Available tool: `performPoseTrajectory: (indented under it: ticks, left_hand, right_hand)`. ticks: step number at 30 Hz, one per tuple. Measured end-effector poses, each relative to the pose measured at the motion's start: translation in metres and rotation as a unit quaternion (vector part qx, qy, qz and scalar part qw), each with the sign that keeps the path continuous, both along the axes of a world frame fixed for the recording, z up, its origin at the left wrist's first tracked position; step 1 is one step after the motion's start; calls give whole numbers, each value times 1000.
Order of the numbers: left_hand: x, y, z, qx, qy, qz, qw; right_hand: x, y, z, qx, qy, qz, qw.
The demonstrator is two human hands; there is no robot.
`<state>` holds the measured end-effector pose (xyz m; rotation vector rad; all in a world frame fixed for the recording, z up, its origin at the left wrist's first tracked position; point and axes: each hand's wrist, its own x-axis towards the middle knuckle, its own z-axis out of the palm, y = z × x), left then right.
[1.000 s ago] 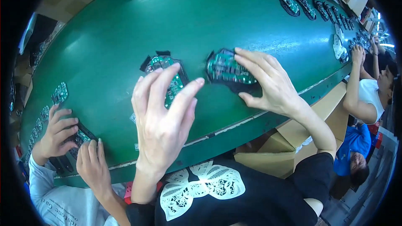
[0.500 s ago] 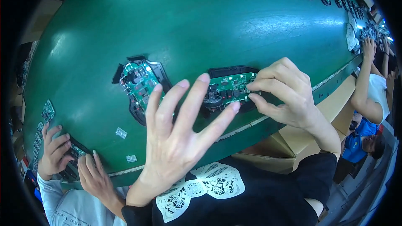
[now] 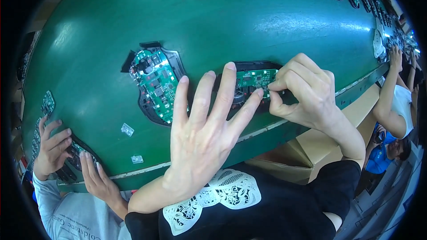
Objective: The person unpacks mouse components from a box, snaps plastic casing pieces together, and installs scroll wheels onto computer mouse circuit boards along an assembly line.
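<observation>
Pinching the circuit board [image 3: 254, 80] at its three-o'clock end, the right hand [image 3: 304, 93] closes thumb and fingers on it near the green belt's [image 3: 231, 13] front edge; its long axis runs nine-to-three. The left hand [image 3: 202, 138] hovers open, fingers spread toward twelve, covering its left end.

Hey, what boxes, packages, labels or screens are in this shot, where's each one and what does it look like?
Cardboard box: under the green belt's near edge, below the right hand; tan, angular, flaps open.
Clear packets: two small see-through pieces on the belt, left of the left hand; the second lies nearer the edge.
No screens or signs show.
</observation>
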<state>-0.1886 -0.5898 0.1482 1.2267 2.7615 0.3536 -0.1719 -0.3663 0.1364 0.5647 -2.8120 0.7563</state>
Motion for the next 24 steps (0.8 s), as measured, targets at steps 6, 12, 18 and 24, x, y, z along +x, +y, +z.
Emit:
performPoseTrajectory:
  ticks: [6,12,18,24]
  left_hand:
    - [-3,0,-2,-2,-22,-4,1000]
    - [-4,0,-5,37,-23,-19,999]
    - [-6,-7,-20,103,-31,-25,994]
    - [-25,-38,18,218,-8,54,974]
  right_hand:
    - [-2,1,-4,-12,-1,1,1000]
    - [1,1,-4,-17,-7,-7,1000]
    - [9,0,13,39,-22,-2,999]
    - [35,-10,17,126,-31,15,991]
